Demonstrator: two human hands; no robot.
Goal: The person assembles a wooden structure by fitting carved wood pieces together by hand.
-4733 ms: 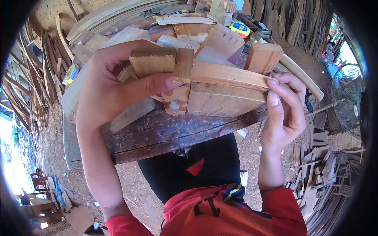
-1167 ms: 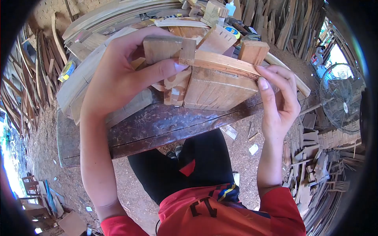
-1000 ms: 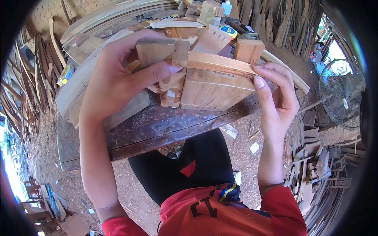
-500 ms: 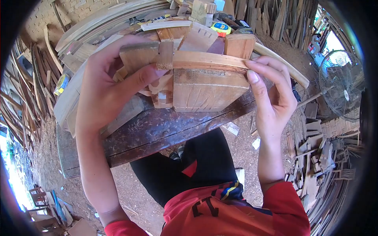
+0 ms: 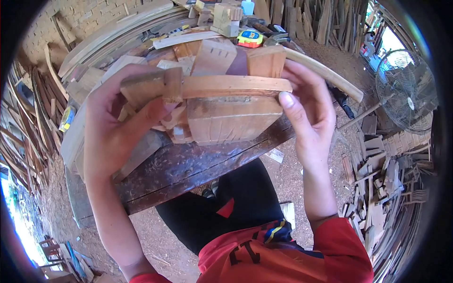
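Observation:
My left hand is closed around a short wooden block, with the thumb pressed on the small upright piece at its end. A slim, slightly curved wooden strip runs rightward from that piece. At the strip's right end, my right hand grips it, thumb on the near side and fingers behind. Below the strip in view is a thick, wide wooden block with pencil-like lines on its face. Smaller wood pieces show by my left thumb.
A dark, worn workbench carries wood offcuts, a yellow-and-red tape measure and a hammer. Another tape measure lies at the left. A standing fan is at the right, near piled scrap wood.
Both hands have shifted left and slightly down in view with the wood. My right fingers have moved from the strip's upper edge to behind its end.

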